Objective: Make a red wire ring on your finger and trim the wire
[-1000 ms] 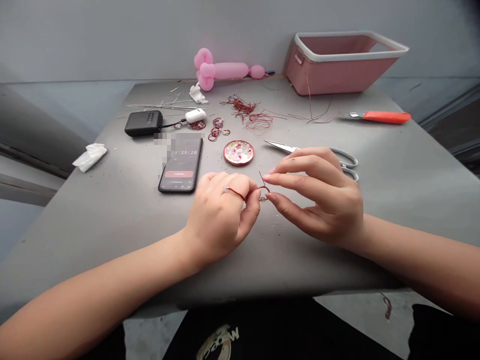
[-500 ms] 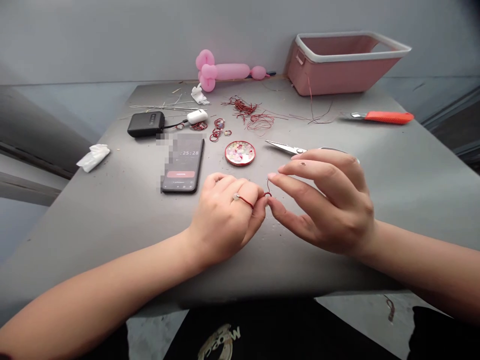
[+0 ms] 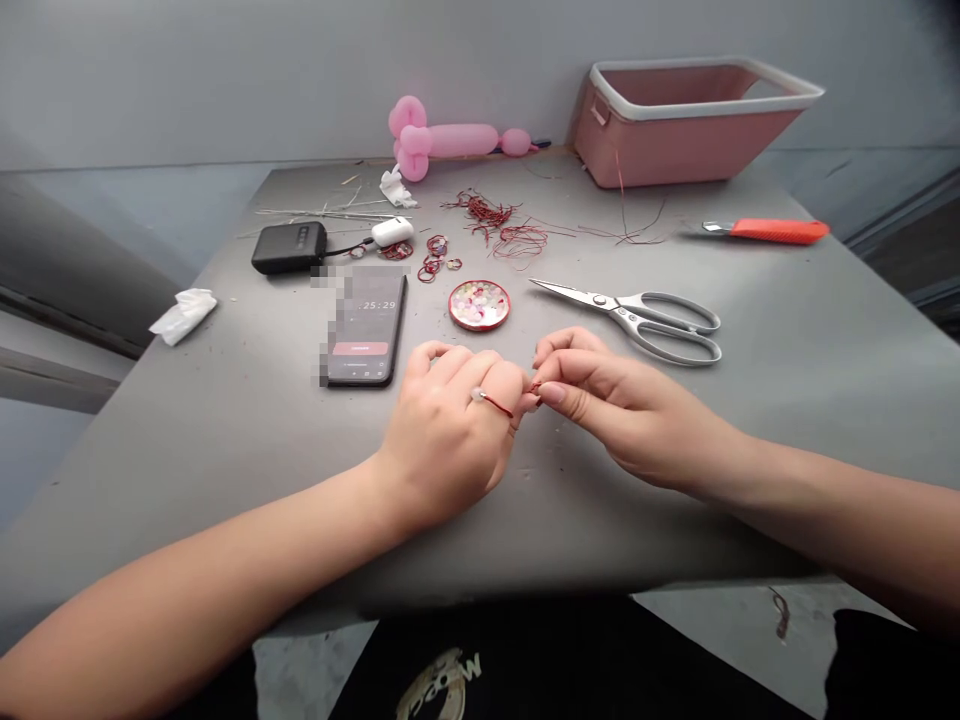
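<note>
My left hand [image 3: 457, 425] is closed, pinching a dark red cord [image 3: 535, 389] between thumb and forefinger. On one of its fingers sits a red cord ring with a pale bead [image 3: 478, 394]. My right hand [image 3: 611, 400] meets it fingertip to fingertip, thumb and forefinger closed on the same cord. Most of the cord is hidden by the fingers. Just beyond the hands lies a round red-rimmed dish [image 3: 479, 328] of pale and pink beads. Metal scissors [image 3: 626, 315] rest past my right hand, blades pointing left.
A phone [image 3: 364, 330] lies left of the dish, with a black power bank [image 3: 289, 248] and white earbud case [image 3: 392, 233] behind. Red cord scraps [image 3: 487, 212], finished-looking cord rings [image 3: 432, 268], a pink balloon [image 3: 461, 139], a pink bin [image 3: 675, 145], an orange cutter [image 3: 780, 232] and tissue [image 3: 184, 316] are around.
My right hand has drawn in and lowered, its spread fingers now closed on the cord beside my left fingertips. The scissor handles it covered now show. My left hand has barely moved.
</note>
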Motion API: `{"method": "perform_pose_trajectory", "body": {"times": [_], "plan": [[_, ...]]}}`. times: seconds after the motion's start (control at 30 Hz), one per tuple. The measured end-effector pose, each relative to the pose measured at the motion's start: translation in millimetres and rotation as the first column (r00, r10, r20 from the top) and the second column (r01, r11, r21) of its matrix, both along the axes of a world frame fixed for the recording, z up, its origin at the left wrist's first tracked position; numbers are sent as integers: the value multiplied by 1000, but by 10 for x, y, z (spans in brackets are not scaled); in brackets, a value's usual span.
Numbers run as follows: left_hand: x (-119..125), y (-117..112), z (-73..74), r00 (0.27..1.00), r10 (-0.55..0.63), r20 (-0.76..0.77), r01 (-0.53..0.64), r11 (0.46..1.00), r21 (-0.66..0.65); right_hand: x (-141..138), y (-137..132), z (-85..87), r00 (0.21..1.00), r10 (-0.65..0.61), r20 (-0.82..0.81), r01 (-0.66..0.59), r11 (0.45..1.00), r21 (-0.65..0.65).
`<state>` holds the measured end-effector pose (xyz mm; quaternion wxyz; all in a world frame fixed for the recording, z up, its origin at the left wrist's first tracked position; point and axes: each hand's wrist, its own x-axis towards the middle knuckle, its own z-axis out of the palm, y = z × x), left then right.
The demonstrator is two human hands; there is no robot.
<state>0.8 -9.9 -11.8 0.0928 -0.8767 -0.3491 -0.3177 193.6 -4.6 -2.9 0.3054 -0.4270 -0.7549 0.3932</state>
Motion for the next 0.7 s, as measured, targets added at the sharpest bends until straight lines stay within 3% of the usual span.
{"method": "perform_pose_trajectory", "body": {"times": [0.07, 0.13, 0.2, 0.27, 0.33, 0.4, 0.47, 0.5, 0.57, 0.63, 0.7], "plan": [[-4, 5, -7, 1000, 14, -17, -14, 1000, 3, 1, 16, -5, 999, -40, -32, 38, 998, -48], [-2, 8, -26, 999, 29, -29, -28, 999, 19, 0, 17, -12, 997, -83, -10, 83, 997, -10], [6, 8, -51, 998, 47, -33, -45, 998, 49, 0, 6, -24, 989, -140, 46, 133, 982, 132], [16, 9, -76, 997, 66, -32, -63, 995, 81, 3, -7, -43, 974, -213, 82, 178, 933, 312], [23, 11, -93, 997, 69, -26, -66, 992, 111, 9, -8, -63, 969, -235, 75, 188, 901, 390], [22, 15, -91, 998, 54, -16, -52, 991, 125, 17, 12, -74, 985, -166, 38, 148, 946, 288], [13, 17, -68, 1000, 20, -4, -20, 993, 119, 23, 49, -65, 998, -27, -65, 30, 998, 54], [6, 17, -49, 1000, -2, 7, 2, 994, 110, 27, 69, -52, 988, 53, -148, -65, 995, -79], [-9, 15, -4, 998, -50, 37, 47, 995, 87, 34, 104, -15, 927, 179, -331, -278, 918, -283], [-21, 14, 32, 995, -77, 66, 72, 995, 67, 43, 121, 25, 865, 222, -449, -399, 847, -351], [-25, 17, 46, 994, -62, 86, 58, 997, 56, 53, 115, 50, 873, 211, -439, -370, 874, -315]]}}
